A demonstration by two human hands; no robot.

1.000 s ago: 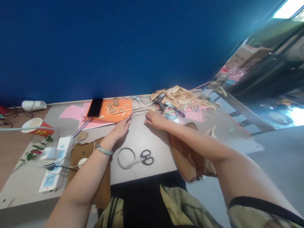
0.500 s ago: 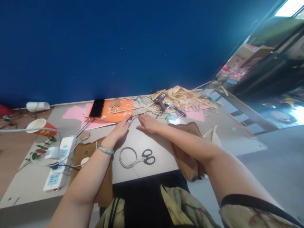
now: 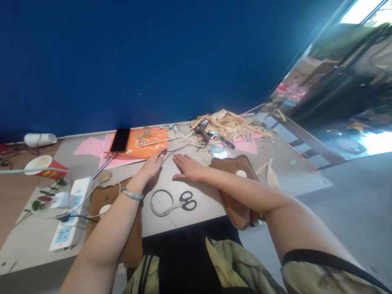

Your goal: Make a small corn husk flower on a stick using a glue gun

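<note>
My left hand (image 3: 152, 164) lies flat and open on the grey table (image 3: 196, 192), fingertips just below the orange sheet (image 3: 150, 147); a green bangle (image 3: 132, 194) is on that wrist. My right hand (image 3: 186, 167) also lies flat with fingers stretched out, close beside the left, holding nothing. In front of both hands lie black-handled scissors (image 3: 186, 201) and a metal ring (image 3: 161, 203). A thin black cord (image 3: 180, 147) runs just beyond the fingertips.
A black phone (image 3: 120, 139) rests on the orange sheet with small brown discs. A glue gun (image 3: 203, 130) and dried straw strips (image 3: 229, 124) lie at the back. Brown pouches (image 3: 235, 173) lie under both forearms. A power strip (image 3: 72, 212) and a red paper cup (image 3: 43, 167) are at the left.
My right hand has slid back from the straw pile toward me and to the left, ending flat beside my left hand. The left hand has stayed in place.
</note>
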